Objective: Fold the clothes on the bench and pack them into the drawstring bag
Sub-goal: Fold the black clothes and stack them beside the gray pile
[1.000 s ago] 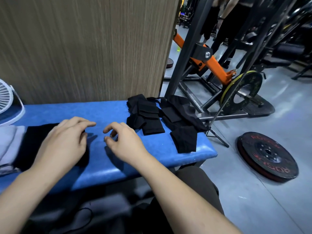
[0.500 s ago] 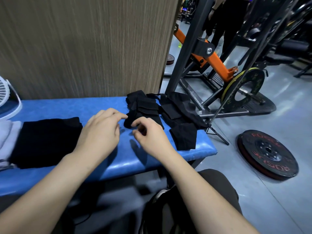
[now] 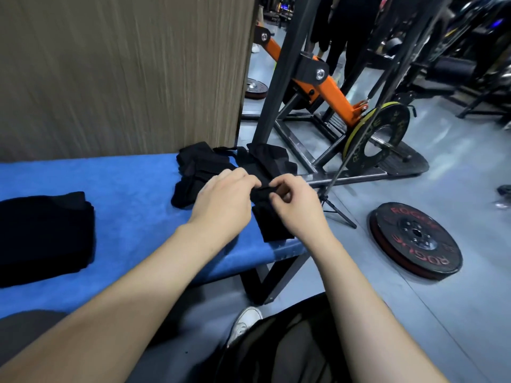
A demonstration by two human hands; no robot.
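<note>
We reached both hands into the heap of small black garments (image 3: 204, 172) lying at the two o'clock end of the blue table (image 3: 124, 189), hard against the wood-grain wall panel (image 3: 124, 73). Our left hand (image 3: 221, 205) lay over the middle of the heap with its fingers (image 3: 249, 179) curled down onto a strip of black cloth, and our right hand (image 3: 297, 205) pinched that same strip between thumb and forefinger at about three o'clock from the left. A loose flap of the cloth (image 3: 273, 225) trailed toward the table's near edge beneath the right wrist. At nine o'clock, well apart from the heap, a larger black garment (image 3: 44, 233) already sat folded flat. We could not make out the drawstring bag with certainty; it may have been among the dark pieces. The cloth looked thin, light and limp, so we judged it would sag and twist unless held at two corners or along a hem and lifted clear of the tangle before folding. On the floor at three o'clock lay a red-lettered weight plate (image 3: 414, 239), beside the orange-and-black rack (image 3: 326, 87).
</note>
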